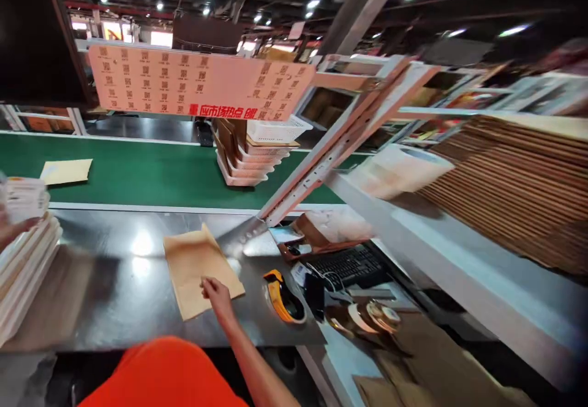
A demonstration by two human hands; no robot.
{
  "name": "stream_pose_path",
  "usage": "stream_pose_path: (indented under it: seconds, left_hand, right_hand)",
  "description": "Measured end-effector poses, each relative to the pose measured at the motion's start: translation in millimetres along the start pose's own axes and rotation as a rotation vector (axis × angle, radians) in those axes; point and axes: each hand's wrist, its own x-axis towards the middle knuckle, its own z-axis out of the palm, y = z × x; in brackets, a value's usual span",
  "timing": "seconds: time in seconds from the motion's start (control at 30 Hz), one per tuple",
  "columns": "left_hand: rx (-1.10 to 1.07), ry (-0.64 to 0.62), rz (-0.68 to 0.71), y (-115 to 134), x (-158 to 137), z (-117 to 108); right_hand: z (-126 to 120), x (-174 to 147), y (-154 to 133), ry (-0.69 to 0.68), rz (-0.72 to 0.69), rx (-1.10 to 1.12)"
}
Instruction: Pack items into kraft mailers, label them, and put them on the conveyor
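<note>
The right hand (215, 297) lies fingers-down and loosely together on the near edge of a flat kraft-paper mailer (199, 269), which sits on the glossy steel worktable (114, 297), while the left hand (9, 229) at the frame's edge is too blurred to tell its grip, beside a stack of white packets (25, 266). On such slick metal the thin envelope could skate away under a light press, perhaps toward the yellow tape dispenser (282, 297) just beside it.

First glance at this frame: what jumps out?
Front and centre, the right hand rests its fingertips on a brown paper envelope lying flat on the shiny steel table. Just right of it sits a yellow tape dispenser. Behind runs a green conveyor belt carrying stacked white baskets, with a pink QR-code sign hanging above.
</note>
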Motion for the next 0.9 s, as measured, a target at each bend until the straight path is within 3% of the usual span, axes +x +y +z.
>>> stream_pose_path:
  seconds: [0.03, 0.1, 0.23, 0.27, 0.33, 0.47, 0.73, 0.9]
  left_hand:
    - [0.053, 0.082, -0.096, -1, -11, 10]
    - [0.069, 0.121, -0.267, -4, -38, 69]
    - [-0.149, -0.159, -0.334, -25, -82, 244]
    - [-0.193, -0.198, -0.340, -32, -91, 280]
    - [-0.273, -0.225, -0.360, -43, -107, 330]
    - [-0.323, -0.257, -0.383, -57, -125, 368]
    - [-0.332, -0.351, -0.399, -63, -136, 403]
    - [-0.318, -0.397, -0.380, -65, -138, 414]
  right_hand:
    - [7, -2, -15, -0.049, 0.011, 0.084]
    - [20, -12, -44, -0.148, 0.040, 0.251]
    - [20, -41, -82, -0.252, 0.068, 0.440]
    - [14, -49, -86, -0.250, 0.069, 0.471]
    - [-1, -61, -89, -0.224, 0.071, 0.518]
    - [-31, -75, -79, -0.139, 0.080, 0.534]
    - [-60, -81, -59, -0.033, 0.089, 0.541]
    - [-68, -80, -53, 0.007, 0.067, 0.464]
